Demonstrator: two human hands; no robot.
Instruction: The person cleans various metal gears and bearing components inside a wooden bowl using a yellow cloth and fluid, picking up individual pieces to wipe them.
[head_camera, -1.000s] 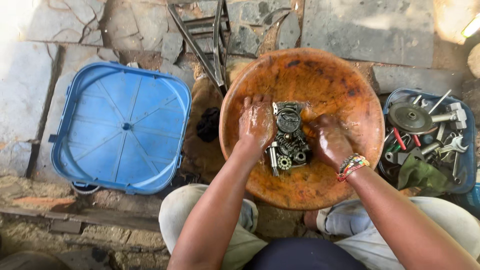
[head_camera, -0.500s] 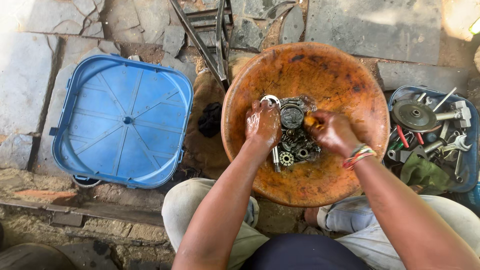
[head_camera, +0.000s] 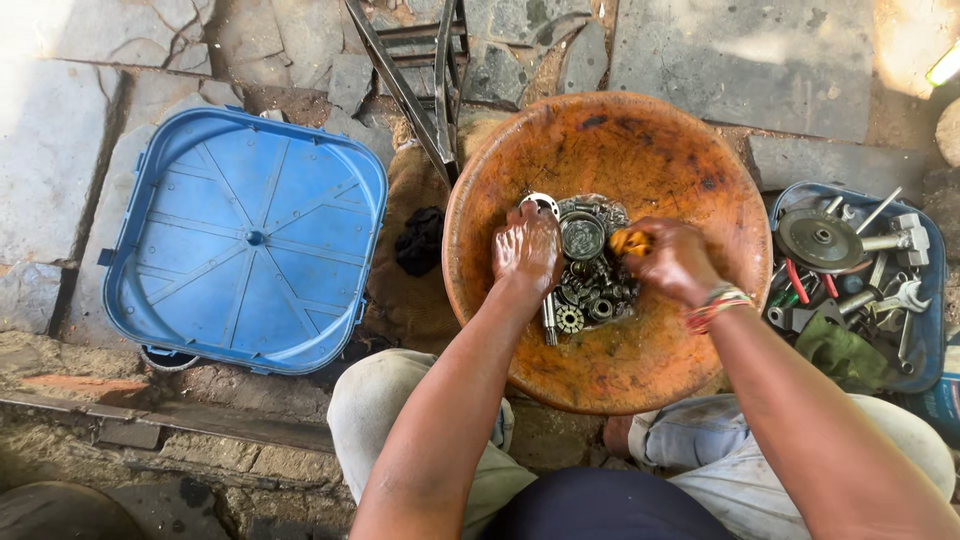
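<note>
A person sits low over a wide orange basin (head_camera: 640, 350) that stands on the stone ground. In the middle of the basin lies a heap of oily metal engine parts (head_camera: 590, 275): gears, a short shaft and a round cap. The left hand (head_camera: 527, 250) rests flat on the left side of this heap, its fingers loose and spread downward, wet, not gripping anything that I can see. The right hand (head_camera: 675, 260) is at the right side of the heap, and its fingers are closed around a small yellow sponge (head_camera: 630, 241). To the left of the basin lies a blue plastic lid (head_camera: 245, 240). To the right stands a blue tray (head_camera: 925, 375) full of tools. At the far side a metal frame (head_camera: 430, 80) leans near the basin.
</note>
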